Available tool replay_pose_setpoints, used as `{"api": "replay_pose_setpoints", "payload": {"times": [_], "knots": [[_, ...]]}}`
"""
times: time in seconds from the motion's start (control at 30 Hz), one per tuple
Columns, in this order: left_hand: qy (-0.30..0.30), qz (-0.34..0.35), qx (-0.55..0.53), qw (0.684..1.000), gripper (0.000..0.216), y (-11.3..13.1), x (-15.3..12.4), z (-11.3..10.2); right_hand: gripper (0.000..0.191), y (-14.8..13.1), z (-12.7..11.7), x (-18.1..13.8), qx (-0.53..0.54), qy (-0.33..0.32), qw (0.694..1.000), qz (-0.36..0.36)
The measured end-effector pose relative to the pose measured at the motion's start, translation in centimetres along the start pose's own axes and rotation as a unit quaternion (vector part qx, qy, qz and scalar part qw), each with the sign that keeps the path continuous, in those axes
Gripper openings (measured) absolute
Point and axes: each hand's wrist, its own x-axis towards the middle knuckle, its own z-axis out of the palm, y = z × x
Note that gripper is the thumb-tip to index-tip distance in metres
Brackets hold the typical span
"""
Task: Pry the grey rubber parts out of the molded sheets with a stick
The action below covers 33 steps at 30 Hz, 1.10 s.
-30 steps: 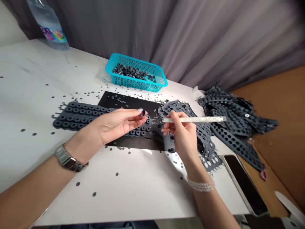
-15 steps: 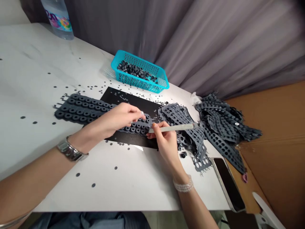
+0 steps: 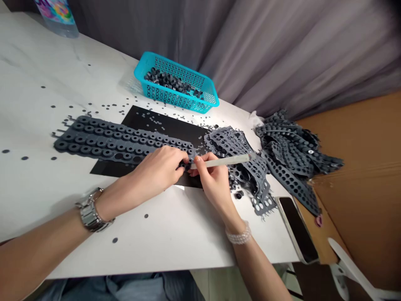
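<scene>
A long grey rubber sheet [image 3: 103, 136] with rows of raised rings lies over a black mat [image 3: 183, 128]. My left hand [image 3: 158, 167] rests at the sheet's near right corner, its thumb and fingers pinched on the edge there. My right hand [image 3: 216, 179] grips a white pen-like tool [image 3: 233, 160], whose left end meets the same corner. The tool's tip and the ring under it are hidden by the fingers. Right of that hand lie punched-out sheets [image 3: 232, 144] full of holes, with loose black rings [image 3: 239, 195] beside them.
Behind the mat stands a turquoise basket [image 3: 169, 95] holding small black rings. Small dark discs are scattered over the white table [image 3: 150, 246]. A heap of holed strips [image 3: 288, 150], a phone [image 3: 297, 230] and cardboard [image 3: 360, 175] lie right. A water bottle [image 3: 58, 19] stands back left.
My left hand has come down from above the rings to the sheet's near right corner, and its fingers have closed there. The right hand keeps the tool at that end. The view has shifted slightly.
</scene>
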Motion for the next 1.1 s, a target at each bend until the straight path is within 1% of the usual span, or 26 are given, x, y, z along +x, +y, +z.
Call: {"api": "replay_pose_setpoints", "payload": {"times": [0.07,0.2,0.33,0.4,0.47,0.57,0.63,0.7,0.83,1.0,1.1], "knots": [[0.01,0.005,0.025,1.0,0.017,0.1,-0.1,0.1,0.027,0.0,0.0,0.0,-0.016,-0.003,1.0,-0.006],[0.014,-0.012,0.071,0.997,0.016,0.4,-0.4,0.4,0.027,0.0,0.0,0.0,-0.049,-0.003,0.999,-0.018],[0.017,-0.015,0.086,0.996,0.014,0.5,-0.6,0.7,0.026,-0.4,0.3,-0.1,-0.083,-0.003,0.996,-0.035],[0.023,-0.007,0.091,0.996,0.018,0.6,-0.6,0.9,0.026,-0.7,0.5,-0.2,-0.116,-0.001,0.992,-0.057],[0.028,-0.001,0.083,0.996,0.024,0.5,-0.5,0.8,0.027,-0.9,0.8,-0.3,-0.156,0.005,0.984,-0.082],[0.029,-0.01,0.0,1.0,0.022,0.3,-0.1,0.4,0.028,-1.1,1.1,-0.3,-0.186,0.007,0.978,-0.094],[0.028,-0.037,-0.067,0.997,0.017,0.0,0.1,0.1,0.027,-1.1,1.1,-0.2,-0.18,0.003,0.98,-0.082],[0.033,-0.049,-0.087,0.994,0.016,-0.1,0.1,0.1,0.025,-1.2,1.0,-0.1,-0.167,0.001,0.984,-0.069],[0.038,-0.011,-0.026,0.999,0.022,-0.2,-0.4,0.6,0.026,-0.9,0.8,-0.1,-0.123,0.006,0.991,-0.056],[0.025,0.0,-0.003,1.0,0.022,0.0,-0.7,0.7,0.029,-0.2,0.3,0.0,-0.042,0.008,0.999,-0.033],[0.017,0.0,0.006,1.0,0.023,0.0,-0.6,0.6,0.03,-0.1,0.1,0.1,-0.02,-0.002,0.999,-0.035]]}}
